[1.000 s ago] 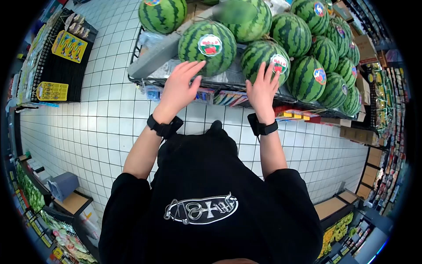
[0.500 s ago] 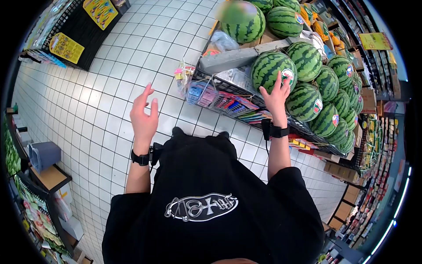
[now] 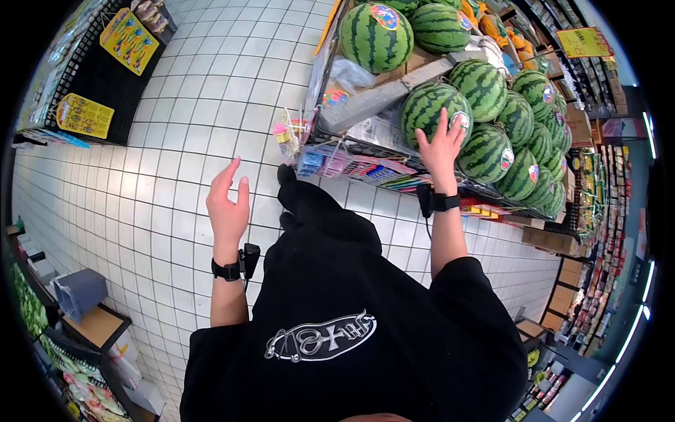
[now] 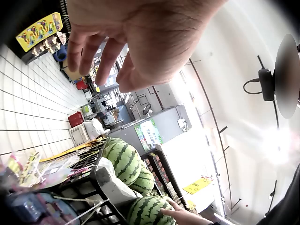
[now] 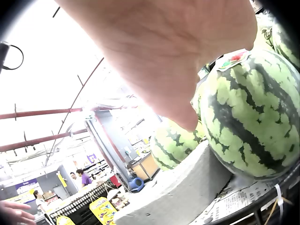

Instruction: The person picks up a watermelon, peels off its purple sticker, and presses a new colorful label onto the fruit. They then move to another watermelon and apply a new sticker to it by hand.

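Note:
My right hand (image 3: 443,153) rests with spread fingers on the near side of a striped green watermelon (image 3: 424,98), partly over its round label. Seen from the right wrist, that watermelon (image 5: 255,117) sits upright on newspaper beside a grey block (image 5: 187,183), and the palm (image 5: 164,51) is close above, with the fingertips out of sight. My left hand (image 3: 227,211) is held out over the tiled floor with nothing in it, fingers extended and thumb apart. In the left wrist view its fingers (image 4: 110,58) hang loosely, away from the display.
More watermelons (image 3: 517,172) are piled to the right on the black-edged display. Small packaged goods (image 3: 365,170) hang along its front. A grey block (image 3: 387,95) lies across its left end. At the left stands a dark rack (image 3: 119,84) with yellow cards, and lower left a grey bin (image 3: 81,294).
The body has turned left, so the display sits further right. My left hand has left the front watermelon for the space over the floor. My right hand has shifted from a neighbouring watermelon onto this one.

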`<state>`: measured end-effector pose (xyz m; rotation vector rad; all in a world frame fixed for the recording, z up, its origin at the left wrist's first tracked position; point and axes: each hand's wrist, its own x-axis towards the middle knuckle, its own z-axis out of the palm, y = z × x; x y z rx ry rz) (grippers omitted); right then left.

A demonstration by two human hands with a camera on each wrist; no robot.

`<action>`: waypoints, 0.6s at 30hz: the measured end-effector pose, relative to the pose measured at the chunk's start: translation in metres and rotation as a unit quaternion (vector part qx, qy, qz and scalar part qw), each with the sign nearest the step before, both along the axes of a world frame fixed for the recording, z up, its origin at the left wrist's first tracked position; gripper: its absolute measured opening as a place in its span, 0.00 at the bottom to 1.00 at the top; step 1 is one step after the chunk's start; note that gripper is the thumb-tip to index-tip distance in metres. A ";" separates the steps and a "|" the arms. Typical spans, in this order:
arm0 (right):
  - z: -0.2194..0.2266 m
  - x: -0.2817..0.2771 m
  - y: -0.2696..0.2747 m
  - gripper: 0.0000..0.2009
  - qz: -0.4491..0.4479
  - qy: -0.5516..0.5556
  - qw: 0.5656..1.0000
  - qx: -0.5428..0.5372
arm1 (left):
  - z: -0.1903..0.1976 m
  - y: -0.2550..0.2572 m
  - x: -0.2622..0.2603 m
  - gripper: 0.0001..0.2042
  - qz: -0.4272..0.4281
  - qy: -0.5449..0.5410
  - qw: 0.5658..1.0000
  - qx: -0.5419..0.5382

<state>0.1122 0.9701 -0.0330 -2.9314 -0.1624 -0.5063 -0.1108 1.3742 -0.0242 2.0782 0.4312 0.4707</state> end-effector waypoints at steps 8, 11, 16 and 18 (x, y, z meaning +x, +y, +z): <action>-0.038 0.035 0.027 0.36 -0.124 -0.079 0.986 -0.079 | -0.025 0.062 0.009 0.14 -0.025 0.101 0.993 0.049; -0.031 0.031 0.033 0.33 -0.133 -0.089 0.984 -0.081 | -0.019 0.083 0.034 0.14 -0.028 0.144 0.988 0.038; -0.031 0.037 0.045 0.24 -0.187 -0.148 0.967 -0.085 | 0.001 0.107 0.120 0.18 -0.117 0.165 0.977 0.064; -0.034 0.041 0.046 0.22 -0.202 -0.175 0.960 -0.082 | 0.011 0.103 0.161 0.22 -0.157 0.185 0.968 0.058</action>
